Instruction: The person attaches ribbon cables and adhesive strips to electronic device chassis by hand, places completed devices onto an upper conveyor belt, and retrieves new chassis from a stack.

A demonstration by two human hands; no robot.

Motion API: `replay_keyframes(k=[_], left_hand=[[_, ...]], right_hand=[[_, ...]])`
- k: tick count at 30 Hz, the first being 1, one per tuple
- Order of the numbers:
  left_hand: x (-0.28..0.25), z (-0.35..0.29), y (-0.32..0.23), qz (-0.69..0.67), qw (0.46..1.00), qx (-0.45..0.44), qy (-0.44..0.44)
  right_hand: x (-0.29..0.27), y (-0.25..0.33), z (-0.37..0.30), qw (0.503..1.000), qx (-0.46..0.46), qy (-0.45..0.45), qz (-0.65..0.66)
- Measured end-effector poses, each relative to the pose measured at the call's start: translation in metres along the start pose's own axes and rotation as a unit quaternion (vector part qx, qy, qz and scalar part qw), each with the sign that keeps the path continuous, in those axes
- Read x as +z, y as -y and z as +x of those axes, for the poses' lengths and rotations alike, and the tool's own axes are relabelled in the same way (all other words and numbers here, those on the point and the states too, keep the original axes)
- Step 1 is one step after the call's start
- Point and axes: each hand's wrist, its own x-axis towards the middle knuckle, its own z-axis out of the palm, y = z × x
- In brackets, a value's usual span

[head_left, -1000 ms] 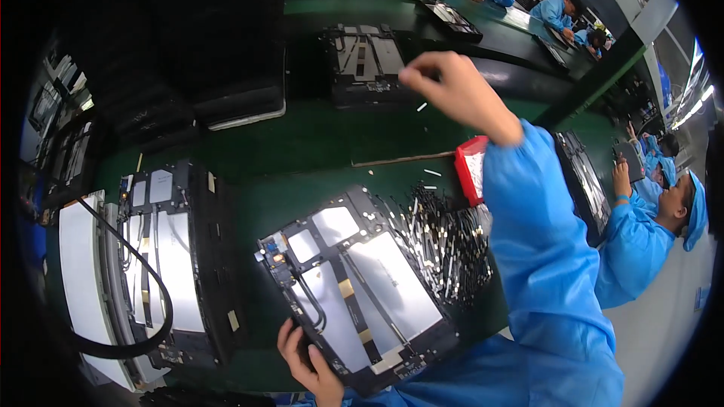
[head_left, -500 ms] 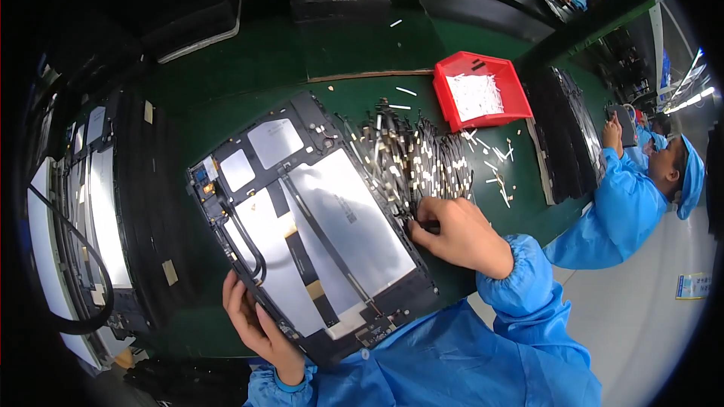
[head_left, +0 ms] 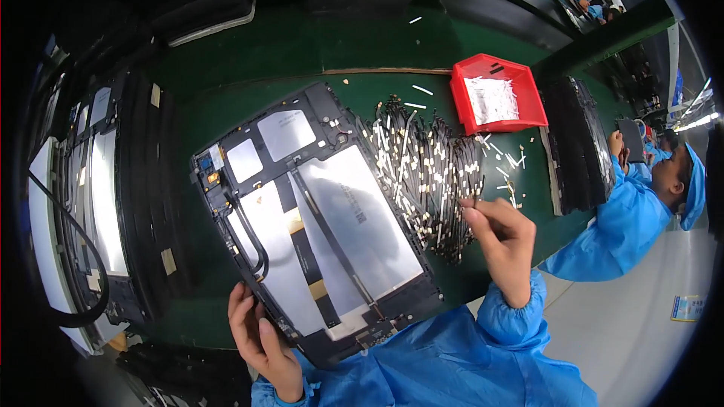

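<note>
An opened tablet housing (head_left: 354, 218), with silver battery panels and black ribbon cables, lies tilted in front of me. My left hand (head_left: 264, 343) grips its lower left edge, thumb on top and fingers at the side. To the right of the tablet spreads a pile of thin black cables (head_left: 430, 173) with white and gold-coloured pieces on them. At the pile's near right side my right hand (head_left: 504, 237) is closed in a pinch, thumb against forefinger, on what looks like one thin cable; its far end is lost among the others.
A red bin (head_left: 532, 98) of white strips stands beyond the pile, with loose white strips (head_left: 509, 169) on the green table beside it. Stacks of dark tablet housings stand at left (head_left: 113, 196) and right (head_left: 577, 143). A co-worker in blue (head_left: 633, 211) sits at the right.
My right hand has moved right, away from the tablet's edge, its wrist now more upright. The cables lie more spread out. My left hand keeps its grip on the tablet.
</note>
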Motion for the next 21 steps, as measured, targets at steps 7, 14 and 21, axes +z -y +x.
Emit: replay_keyframes(k=[7,14,21], left_hand=[[-0.017,-0.022,-0.026,-0.022,0.994,0.007,0.11],[-0.027,-0.028,-0.052,0.018,0.978,-0.019,0.209],[-0.028,-0.025,-0.053,-0.125,0.967,-0.121,0.187]], right_hand=[[0.009,0.026,-0.021,0.979,-0.031,-0.007,0.204],[0.019,0.055,-0.034,0.96,-0.077,0.122,0.239],[0.035,0.068,-0.035,0.941,-0.135,0.228,0.212]])
